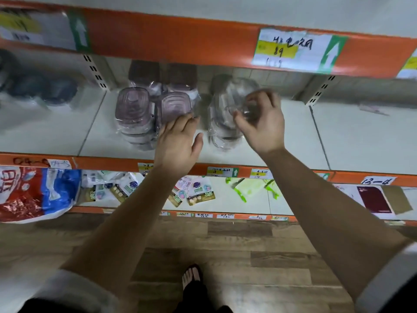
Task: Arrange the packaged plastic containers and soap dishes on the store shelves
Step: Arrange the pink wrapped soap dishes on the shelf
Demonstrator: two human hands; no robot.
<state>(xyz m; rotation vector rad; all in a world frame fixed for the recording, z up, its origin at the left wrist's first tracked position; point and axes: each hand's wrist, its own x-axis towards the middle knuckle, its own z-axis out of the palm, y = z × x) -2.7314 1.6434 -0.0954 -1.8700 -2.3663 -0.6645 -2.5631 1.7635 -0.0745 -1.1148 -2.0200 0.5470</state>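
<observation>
On a white shelf board (293, 136) with orange front edge, film-wrapped pink-lidded plastic containers (133, 111) are stacked mid-shelf; film-wrapped clear oval dishes (222, 133) are set just right; dark round containers (45, 89) are seen far left.

Probably shop: price-tagged shelves (171, 37)

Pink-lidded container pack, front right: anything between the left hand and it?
Nothing visible. The left hand is open, its fingers touching the front of the pink-lidded container pack. The clear soap dish stack stands to the pack's right, apart from it, gripped by the right hand.
</observation>
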